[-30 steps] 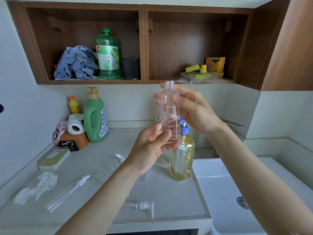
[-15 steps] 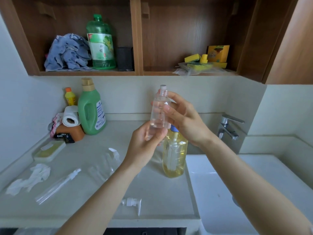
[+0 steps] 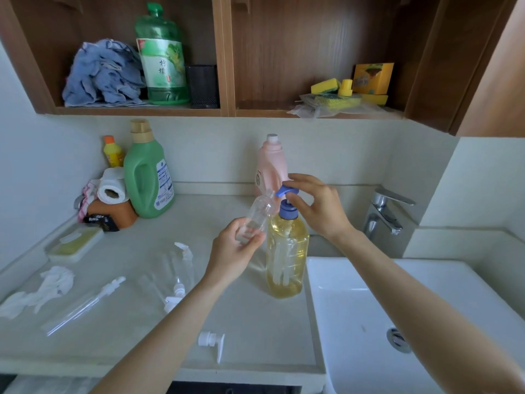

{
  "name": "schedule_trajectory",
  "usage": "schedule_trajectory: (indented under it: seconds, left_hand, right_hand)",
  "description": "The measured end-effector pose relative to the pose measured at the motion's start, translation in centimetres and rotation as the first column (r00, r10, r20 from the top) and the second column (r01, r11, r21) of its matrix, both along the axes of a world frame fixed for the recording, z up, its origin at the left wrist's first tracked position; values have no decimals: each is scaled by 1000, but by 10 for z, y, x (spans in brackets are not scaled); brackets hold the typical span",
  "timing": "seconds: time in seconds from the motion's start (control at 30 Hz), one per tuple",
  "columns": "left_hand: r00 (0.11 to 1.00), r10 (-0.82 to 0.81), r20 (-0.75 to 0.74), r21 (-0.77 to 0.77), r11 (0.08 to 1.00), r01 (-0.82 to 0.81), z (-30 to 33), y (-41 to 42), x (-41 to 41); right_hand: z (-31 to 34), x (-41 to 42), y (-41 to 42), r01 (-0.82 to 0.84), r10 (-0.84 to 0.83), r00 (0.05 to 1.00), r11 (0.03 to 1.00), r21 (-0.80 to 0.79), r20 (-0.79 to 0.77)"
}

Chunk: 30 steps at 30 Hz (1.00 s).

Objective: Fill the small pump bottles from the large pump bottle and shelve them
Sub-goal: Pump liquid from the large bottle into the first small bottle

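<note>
Beside the pump head (image 3: 287, 191) (right hand (image 3: 318, 206) pinching), left hand (image 3: 235, 253) grips small bottle (image 3: 260, 214).

green shelf bottle (image 3: 163, 56) | label characters: 柠檬 | other labels unreadable

A home laundry nook: sink (image 3: 369, 308), faucet (image 3: 383, 211), detergent jug (image 3: 146, 177), wooden shelf (image 3: 224, 110).

Pale countertop (image 3: 255, 317) carries large pump bottle (image 3: 287, 251), loose pump head (image 3: 213, 343), detergent jug (image 3: 147, 177)
</note>
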<state>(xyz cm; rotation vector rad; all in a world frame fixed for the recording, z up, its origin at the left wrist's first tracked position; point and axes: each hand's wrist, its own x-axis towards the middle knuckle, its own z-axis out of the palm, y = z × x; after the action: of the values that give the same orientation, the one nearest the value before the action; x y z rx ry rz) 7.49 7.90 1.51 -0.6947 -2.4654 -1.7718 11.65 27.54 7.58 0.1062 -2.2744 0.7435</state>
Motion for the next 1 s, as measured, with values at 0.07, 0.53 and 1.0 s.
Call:
schedule_trajectory:
  seconds: [0.07, 0.53, 1.0]
  left_hand:
    - [1000, 7, -10, 9, 1000, -7, -1, 1, -1]
    - [999, -2, -51, 131, 991, 9, -9, -3, -6]
    - [988, -151, -25, 170, 974, 153, -14, -9, -20]
  right_hand:
    - [-2, -5, 0, -13, 11, 999, 999, -30, -51]
    - [-9, -12, -5, 42, -46, 986, 999, -25, -157]
    - [-4, -2, -16, 185, -181, 980, 982, 44, -88]
